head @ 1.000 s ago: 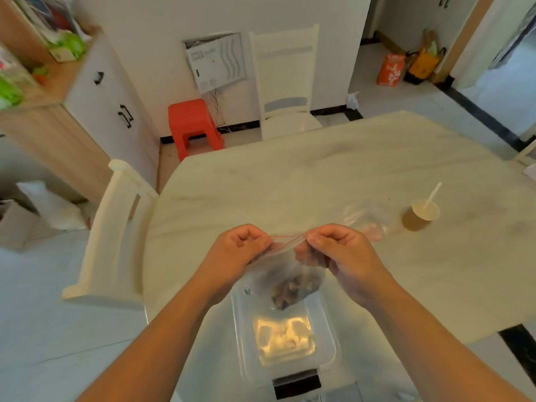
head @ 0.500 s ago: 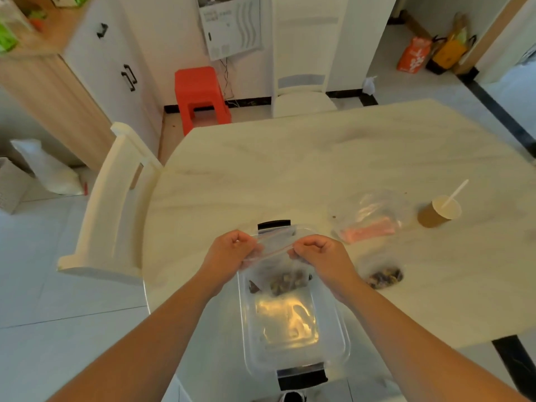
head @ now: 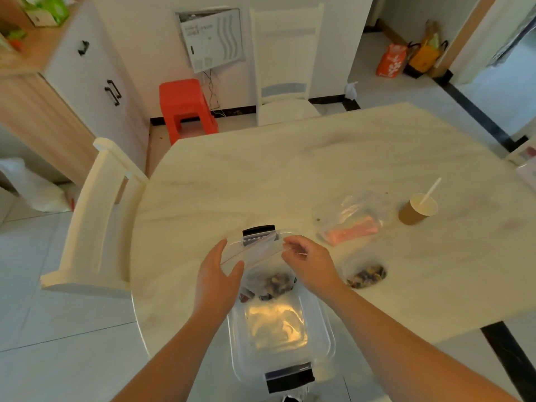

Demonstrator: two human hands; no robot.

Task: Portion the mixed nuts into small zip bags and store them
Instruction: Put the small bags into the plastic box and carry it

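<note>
Two hands at zip bag (head: pixel 258 256): right hand (head: pixel 307 261) pinching seal, left hand (head: pixel 216 274) open, perhaps touching.

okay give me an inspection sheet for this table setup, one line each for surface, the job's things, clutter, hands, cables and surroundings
Surface: pale marbled table, with some small specks.
Job's things: zip bag with nuts at its bottom, held over the clear storage box; second bag of nuts lying right of the box; pack of empty bags beyond it.
Clutter: paper cup with a stick in it.
Hands: left hand open beside the bag's left edge; right hand pinches the bag's top right corner.
Cables: thin wires hanging under the wall panel.
Surroundings: two white chairs, red stool, wooden cabinet, bags on the floor.
</note>
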